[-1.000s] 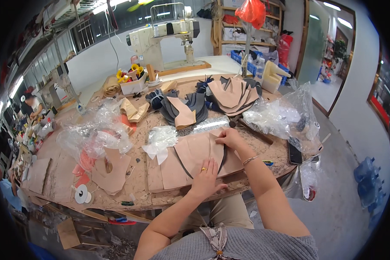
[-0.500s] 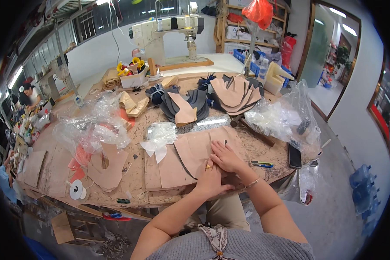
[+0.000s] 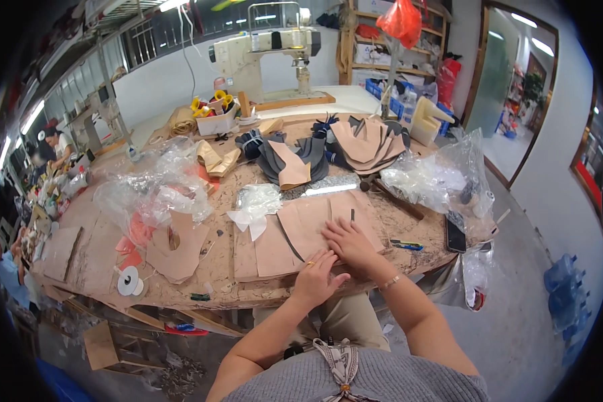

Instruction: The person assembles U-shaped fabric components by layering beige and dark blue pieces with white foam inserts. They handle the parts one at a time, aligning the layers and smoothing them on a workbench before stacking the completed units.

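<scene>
"At the near side of a worn brown worktable (image 3: 218, 278), what lies under the two bare hands?"

"Middle of the clock: a flat beige panel of leather-like sheet (image 3: 308, 216), lying on a stack of broad beige sheets (image 3: 245, 261). A thin, dark, curved strip (image 3: 288, 237) follows the panel's left side."

"How are the hands shaped?"

"The right hand (image 3: 350, 246) lies palm down on the panel, fingers slightly spread. The left hand (image 3: 317, 277), toward six o'clock, is loosely flat at the panel's near edge, fingers close together, thumb stretched wide; it wears a gold-coloured ring. Its fingertips touch or nearly touch the right hand; I cannot tell which."

"And around them?"

"Ten o'clock, crumpled white translucent film (image 3: 258, 199). Twelve, a fan of curved dark grey pieces (image 3: 315, 153); one, a fan of beige and dark pieces (image 3: 368, 144). Two, a crumpled clear plastic bag (image 3: 429, 181). Three, a slim yellow-and-blue tool (image 3: 407, 246), then a black phone (image 3: 455, 236)."

"Farther off?"

"Nine o'clock, a flat beige piece with a hole (image 3: 174, 259); half past eight, a round white spool (image 3: 123, 278). Between eleven and twelve, a cream-coloured sewing machine (image 3: 241, 63) stands beyond the worktable."
</scene>
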{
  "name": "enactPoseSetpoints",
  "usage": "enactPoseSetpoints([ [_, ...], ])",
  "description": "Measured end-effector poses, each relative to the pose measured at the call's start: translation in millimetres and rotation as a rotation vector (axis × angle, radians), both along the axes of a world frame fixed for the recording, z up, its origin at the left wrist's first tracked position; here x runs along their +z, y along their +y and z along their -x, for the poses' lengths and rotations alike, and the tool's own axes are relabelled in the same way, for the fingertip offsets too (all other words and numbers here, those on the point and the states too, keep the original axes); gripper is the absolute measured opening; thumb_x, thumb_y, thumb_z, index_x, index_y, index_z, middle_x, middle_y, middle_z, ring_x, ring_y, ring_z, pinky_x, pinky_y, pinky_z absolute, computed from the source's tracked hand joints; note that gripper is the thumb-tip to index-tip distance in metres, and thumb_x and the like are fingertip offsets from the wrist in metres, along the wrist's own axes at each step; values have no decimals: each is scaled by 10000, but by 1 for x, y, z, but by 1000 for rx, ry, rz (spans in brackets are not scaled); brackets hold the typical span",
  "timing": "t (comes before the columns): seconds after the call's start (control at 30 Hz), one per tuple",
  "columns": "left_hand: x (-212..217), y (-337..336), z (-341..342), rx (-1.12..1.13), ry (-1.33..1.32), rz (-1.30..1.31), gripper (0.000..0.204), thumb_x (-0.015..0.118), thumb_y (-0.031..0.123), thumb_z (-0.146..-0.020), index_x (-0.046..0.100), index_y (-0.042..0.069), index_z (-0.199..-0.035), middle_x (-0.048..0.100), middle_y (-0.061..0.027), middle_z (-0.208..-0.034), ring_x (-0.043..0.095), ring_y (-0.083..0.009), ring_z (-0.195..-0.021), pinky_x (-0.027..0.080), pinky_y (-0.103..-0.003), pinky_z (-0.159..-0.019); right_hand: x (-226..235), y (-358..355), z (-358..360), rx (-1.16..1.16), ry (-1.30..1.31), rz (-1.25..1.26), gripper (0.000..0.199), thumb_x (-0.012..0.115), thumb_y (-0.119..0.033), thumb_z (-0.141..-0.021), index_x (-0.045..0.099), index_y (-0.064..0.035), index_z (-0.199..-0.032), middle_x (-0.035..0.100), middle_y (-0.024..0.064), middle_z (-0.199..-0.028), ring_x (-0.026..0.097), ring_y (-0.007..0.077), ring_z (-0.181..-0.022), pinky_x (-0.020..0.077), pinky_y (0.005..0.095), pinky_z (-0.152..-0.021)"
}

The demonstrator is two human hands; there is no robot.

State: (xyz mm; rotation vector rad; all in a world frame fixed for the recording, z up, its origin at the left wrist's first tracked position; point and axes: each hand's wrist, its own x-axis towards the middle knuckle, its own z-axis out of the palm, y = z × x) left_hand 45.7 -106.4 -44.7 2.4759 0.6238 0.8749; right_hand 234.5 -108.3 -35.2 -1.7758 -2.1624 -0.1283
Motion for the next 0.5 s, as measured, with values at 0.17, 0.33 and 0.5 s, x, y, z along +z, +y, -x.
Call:
enactPoseSetpoints([
  [0.17, -5, 10, 18, 267, 198, -260, 779, 467, 600, -887, 450, -45, -1323, 470, -211, -1374, 397, -327, -1322, 271, -466, -1084, 12, -54, 22, -25, -62, 30, 555, 479, -434, -929, 438, -126, -1389, 383, 82, -1479, 312, 329, -1378, 226, 500, -1122],
  [0.33, 18, 56, -2, 333, 494, -49, 793, 404, 599, -908, 360, -12, -1413, 351, -182, -1483, 334, -305, -1361, 228, -502, -1074, 2, -54, 44, -1, -11, 35, 696, 574, -497, -857, 408, -100, -1404, 381, 107, -1477, 303, 319, -1387, 227, 488, -1126],
  [0.5, 25, 115, -29, 366, 648, -112, 867, 368, 636, -902, 266, -22, -1457, 232, -179, -1542, 169, -305, -1443, 72, -530, -1144, 2, -52, 47, 28, 42, -66, 710, 597, -477, -847, 397, -90, -1408, 379, 123, -1467, 328, 325, -1366, 253, 483, -1112],
])
